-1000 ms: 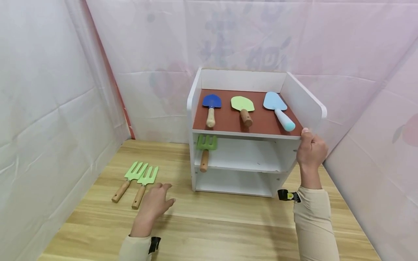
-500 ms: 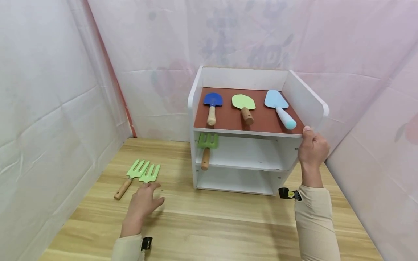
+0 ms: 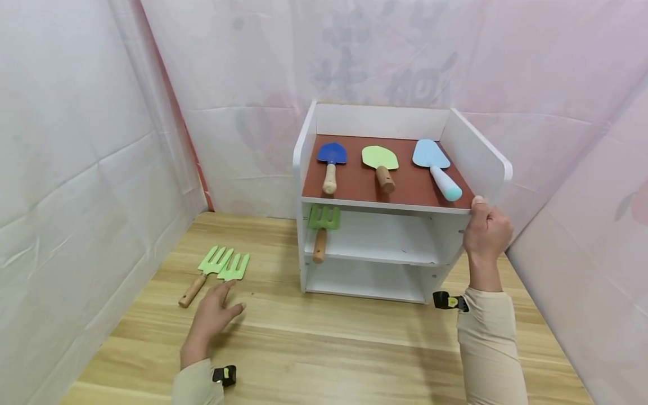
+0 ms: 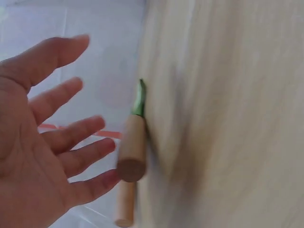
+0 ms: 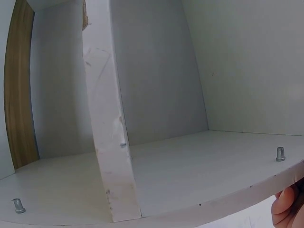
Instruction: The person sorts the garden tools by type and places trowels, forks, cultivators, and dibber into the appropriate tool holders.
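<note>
My left hand (image 3: 212,312) hovers over the handle of the nearer green hand fork (image 3: 234,267), fingers spread. In the left wrist view the fingers stand straight beside a wooden handle (image 4: 131,149), with nothing in the palm. A second green hand fork (image 3: 205,274) lies just left of it on the table. My right hand (image 3: 487,229) grips the right front edge of the white shelf unit (image 3: 377,252); in the right wrist view curled fingers (image 5: 284,205) show at the side panel. A third hand fork (image 3: 320,233) lies on the middle shelf at its left end, handle jutting forward.
On the brown top shelf (image 3: 354,185) lie a blue trowel (image 3: 331,160), a light green trowel (image 3: 381,163) and a pale blue trowel (image 3: 436,166). Metal shelf pins (image 5: 280,154) poke from the inner side wall. Cloth walls (image 3: 243,135) enclose the wooden table (image 3: 324,349).
My left hand has moved left and nearer the body, over the handle of the nearer fork. The right hand keeps its hold on the shelf unit. The view has shifted slightly.
</note>
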`<action>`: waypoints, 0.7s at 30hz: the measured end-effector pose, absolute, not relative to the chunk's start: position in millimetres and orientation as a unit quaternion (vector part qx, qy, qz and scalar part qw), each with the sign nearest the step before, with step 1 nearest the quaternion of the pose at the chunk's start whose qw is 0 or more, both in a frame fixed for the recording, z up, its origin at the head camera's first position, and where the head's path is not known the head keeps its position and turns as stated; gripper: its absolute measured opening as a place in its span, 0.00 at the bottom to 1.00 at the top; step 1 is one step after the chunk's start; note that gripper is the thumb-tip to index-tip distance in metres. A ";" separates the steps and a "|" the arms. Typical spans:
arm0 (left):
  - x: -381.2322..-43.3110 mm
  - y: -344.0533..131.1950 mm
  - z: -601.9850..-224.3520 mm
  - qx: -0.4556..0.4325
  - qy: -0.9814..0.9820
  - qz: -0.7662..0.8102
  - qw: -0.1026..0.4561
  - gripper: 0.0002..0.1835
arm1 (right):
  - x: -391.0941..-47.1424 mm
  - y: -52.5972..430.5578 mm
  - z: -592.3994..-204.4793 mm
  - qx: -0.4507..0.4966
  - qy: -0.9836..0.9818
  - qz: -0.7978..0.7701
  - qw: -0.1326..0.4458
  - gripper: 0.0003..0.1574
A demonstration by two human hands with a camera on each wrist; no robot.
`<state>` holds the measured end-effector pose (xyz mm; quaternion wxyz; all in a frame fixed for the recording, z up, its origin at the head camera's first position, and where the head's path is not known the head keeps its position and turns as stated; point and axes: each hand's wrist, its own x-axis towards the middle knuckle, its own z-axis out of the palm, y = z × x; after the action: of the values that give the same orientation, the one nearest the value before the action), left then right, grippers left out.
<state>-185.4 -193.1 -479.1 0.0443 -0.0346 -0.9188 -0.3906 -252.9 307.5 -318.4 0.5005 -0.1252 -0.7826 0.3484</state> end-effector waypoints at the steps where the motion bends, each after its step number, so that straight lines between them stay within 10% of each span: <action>1: -186.8 -193.1 -480.5 -0.024 -0.914 -0.402 0.048 0.32 | -252.5 307.8 -317.7 -0.126 -0.782 0.350 0.500 0.31; 21: -191.3 -195.9 -496.8 0.178 -0.865 -0.467 0.049 0.33 | -251.9 309.6 -318.6 -0.112 -0.784 0.342 0.505 0.32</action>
<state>-191.3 -195.9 -496.8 0.0487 0.1775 -0.8650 -0.4668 -251.9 309.6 -318.6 0.5054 -0.1119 -0.7844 0.3417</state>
